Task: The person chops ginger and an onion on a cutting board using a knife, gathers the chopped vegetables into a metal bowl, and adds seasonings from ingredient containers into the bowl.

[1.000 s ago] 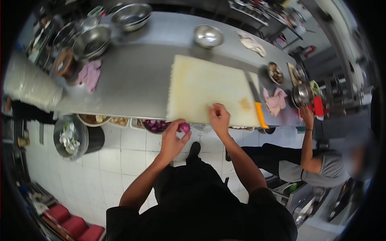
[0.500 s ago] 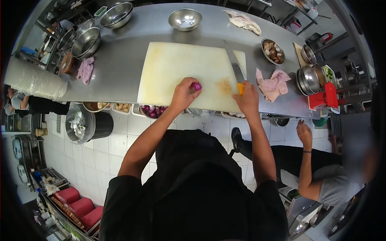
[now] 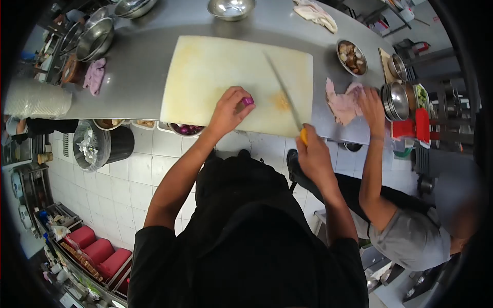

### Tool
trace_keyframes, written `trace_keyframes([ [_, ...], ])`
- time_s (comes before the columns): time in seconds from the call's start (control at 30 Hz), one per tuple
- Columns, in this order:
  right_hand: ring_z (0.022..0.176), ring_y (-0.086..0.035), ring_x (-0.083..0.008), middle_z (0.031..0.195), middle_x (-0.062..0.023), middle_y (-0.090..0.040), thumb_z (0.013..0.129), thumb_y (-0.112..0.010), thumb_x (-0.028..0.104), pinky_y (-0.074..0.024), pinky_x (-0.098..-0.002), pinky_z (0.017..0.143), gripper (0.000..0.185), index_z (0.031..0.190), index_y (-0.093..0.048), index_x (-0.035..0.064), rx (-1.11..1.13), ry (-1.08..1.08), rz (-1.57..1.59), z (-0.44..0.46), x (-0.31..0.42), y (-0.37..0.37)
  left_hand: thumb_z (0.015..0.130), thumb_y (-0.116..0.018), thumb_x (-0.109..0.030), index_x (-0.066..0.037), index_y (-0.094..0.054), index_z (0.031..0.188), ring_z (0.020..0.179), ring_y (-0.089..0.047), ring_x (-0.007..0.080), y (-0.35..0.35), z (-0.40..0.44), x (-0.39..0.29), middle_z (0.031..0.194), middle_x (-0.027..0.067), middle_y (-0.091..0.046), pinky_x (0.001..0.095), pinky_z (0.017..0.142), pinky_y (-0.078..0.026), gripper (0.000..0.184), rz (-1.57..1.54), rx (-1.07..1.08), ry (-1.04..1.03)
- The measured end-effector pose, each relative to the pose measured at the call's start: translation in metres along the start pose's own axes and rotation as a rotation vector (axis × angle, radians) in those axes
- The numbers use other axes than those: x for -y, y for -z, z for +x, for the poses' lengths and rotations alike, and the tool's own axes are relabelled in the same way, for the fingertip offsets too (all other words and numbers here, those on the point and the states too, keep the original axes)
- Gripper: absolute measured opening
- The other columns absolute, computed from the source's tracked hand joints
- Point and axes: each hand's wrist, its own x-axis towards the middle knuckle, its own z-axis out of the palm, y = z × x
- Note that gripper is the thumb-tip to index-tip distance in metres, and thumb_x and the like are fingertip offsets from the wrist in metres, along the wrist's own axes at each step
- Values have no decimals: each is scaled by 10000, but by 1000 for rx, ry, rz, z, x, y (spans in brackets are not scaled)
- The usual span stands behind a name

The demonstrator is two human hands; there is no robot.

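Note:
Between the fingertips of my left hand (image 3: 226, 112) is a small purple onion (image 3: 248, 101), held over the near part of the white cutting board (image 3: 205, 66). My right hand (image 3: 317, 160) grips the yellow handle of a long knife (image 3: 281, 82) at the board's front right edge. The knife's blade slants away to the left above the board, apart from the onion. A brownish stain (image 3: 280, 101) marks the board between the onion and the blade. Under the table's front edge sits a bowl of purple onions (image 3: 186, 129).
Right of the board, a co-worker's hand (image 3: 371, 105) touches a pink cloth (image 3: 340, 105). Behind it stand a bowl of brown and pale pieces (image 3: 352, 57) and stacked metal bowls (image 3: 395, 100). A metal bowl (image 3: 231, 9) sits beyond the board; a bin (image 3: 118, 146) is lower left.
My right hand has moved down and back with the knife, whose blade now slants more to the left. The co-worker's hand has reached onto the pink cloth. The view has shifted slightly.

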Motion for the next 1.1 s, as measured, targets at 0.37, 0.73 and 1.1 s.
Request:
trace_keyframes([
  [0.37, 957, -616, -475, 1058, -273, -635, 958, -560, 131, -487, -516, 819, 339, 1261, -465, 10, 321, -167, -89, -57, 39, 20, 843, -730, -96, -29, -657, 1029, 861, -638, 287, -7, -3, 4, 1070, 130, -600, 347, 704, -542, 210, 68, 22, 12],
  [0.73, 823, -633, -471, 905, -273, -642, 976, -540, 169, -500, -540, 733, 285, 1190, -465, -3, 361, -95, -190, -66, 36, 20, 824, -754, -91, -38, -676, 1008, 893, -638, 286, -7, -4, 3, 1036, 114, -631, 359, 746, -545, 207, 76, -13, -16],
  [1.1, 767, -612, -496, 765, -274, -632, 968, -544, 140, -476, -554, 692, 212, 1068, -438, -15, 301, 0, -33, -28, 15, -19, 836, -747, -86, -33, -664, 1010, 900, -645, 300, -4, -4, 1, 1047, 125, -632, 367, 742, -556, 201, 8, 7, 13],
])
